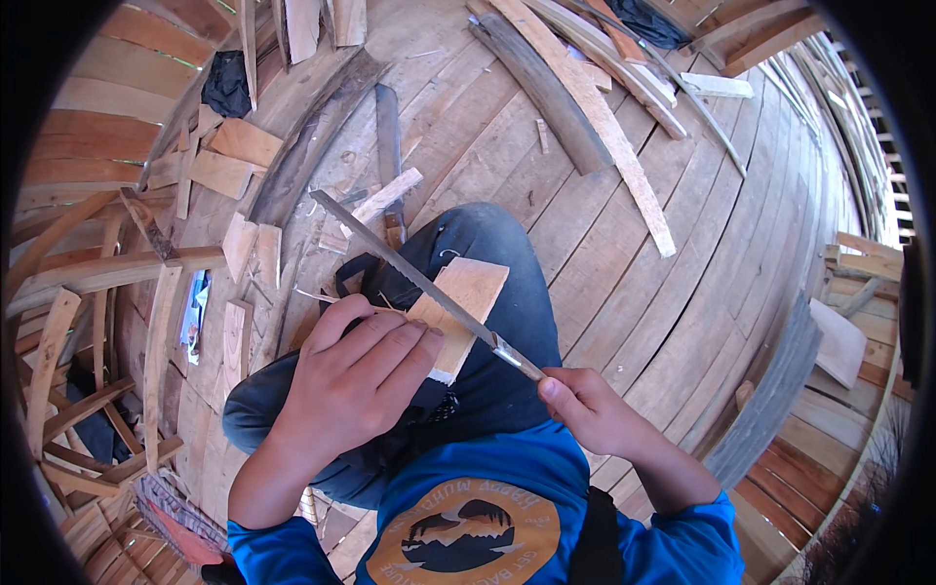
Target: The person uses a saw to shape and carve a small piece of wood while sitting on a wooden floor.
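My right hand (582, 409) is closed around the handle of a narrow saw (405, 265). Its long, thin blade slants up and to the left, crossing the face of a pale wood block (475, 290). My left hand (369, 369) presses its fingers over the block's left side, holding it at my crossed legs (492, 239). The lower end of the block looks rough and light. Thin wood slivers (336, 300) stick out beside the left knuckles. Fingers of the left hand partly hide the block, and the thumb is not visible.
On the plank floor (604, 234) ahead lies a long blade tool with a wooden handle (389, 146), beside wood scraps (385, 200). Long boards (595, 107) lie farther off. Wooden frame pieces (156, 361) stand at left; a grey curved plank (770, 390) lies at right.
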`<action>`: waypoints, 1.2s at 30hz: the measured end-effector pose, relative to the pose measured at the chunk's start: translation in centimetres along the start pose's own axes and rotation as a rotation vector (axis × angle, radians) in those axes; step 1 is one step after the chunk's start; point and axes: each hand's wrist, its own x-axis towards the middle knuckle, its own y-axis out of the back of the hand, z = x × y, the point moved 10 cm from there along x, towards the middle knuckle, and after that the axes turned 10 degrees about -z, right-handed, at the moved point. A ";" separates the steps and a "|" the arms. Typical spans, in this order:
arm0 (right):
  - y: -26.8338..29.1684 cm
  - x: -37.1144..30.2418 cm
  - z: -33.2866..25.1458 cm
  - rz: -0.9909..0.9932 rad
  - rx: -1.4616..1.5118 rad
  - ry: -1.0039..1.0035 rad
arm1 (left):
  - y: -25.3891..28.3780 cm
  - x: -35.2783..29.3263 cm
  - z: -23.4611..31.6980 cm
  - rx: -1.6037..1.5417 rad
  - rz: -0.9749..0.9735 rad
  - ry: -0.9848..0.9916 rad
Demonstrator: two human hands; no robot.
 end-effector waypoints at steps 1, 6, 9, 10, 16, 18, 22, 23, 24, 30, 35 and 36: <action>-0.1 0.0 0.0 0.001 0.014 0.002 | 0.1 0.1 0.0 -0.019 -0.006 0.010; 2.3 0.5 3.1 0.143 -0.022 -0.050 | 0.0 0.3 0.6 0.006 0.004 -0.018; 4.1 0.5 6.6 0.233 0.002 -0.124 | 0.3 0.3 -0.1 -0.028 0.011 -0.008; 3.2 0.1 6.3 0.199 0.008 -0.112 | 0.1 0.0 -0.3 -0.041 -0.002 0.014; 1.0 1.1 2.3 0.066 0.063 -0.013 | -0.5 0.0 0.3 -0.014 0.009 0.003; 1.6 1.7 3.4 0.075 -0.008 -0.033 | -0.8 -0.2 0.6 -0.014 0.023 -0.016; 1.6 1.6 2.8 0.084 0.015 -0.022 | -0.9 -0.2 0.4 -0.026 0.032 -0.004; 1.1 1.4 2.1 0.091 0.018 0.007 | -0.8 -0.2 0.3 -0.025 0.027 0.001; 0.8 1.2 1.7 0.099 0.023 0.033 | -0.7 -0.3 0.2 -0.026 0.020 0.006; 1.7 1.3 2.8 0.121 -0.079 -0.035 | -1.4 -0.8 0.3 -0.021 0.020 -0.002; 0.7 1.3 1.1 0.103 -0.073 0.021 | -1.3 -1.0 -0.3 -0.053 0.014 0.031; 1.8 1.7 2.3 0.132 -0.090 -0.016 | -1.6 -1.0 0.1 -0.046 0.020 0.011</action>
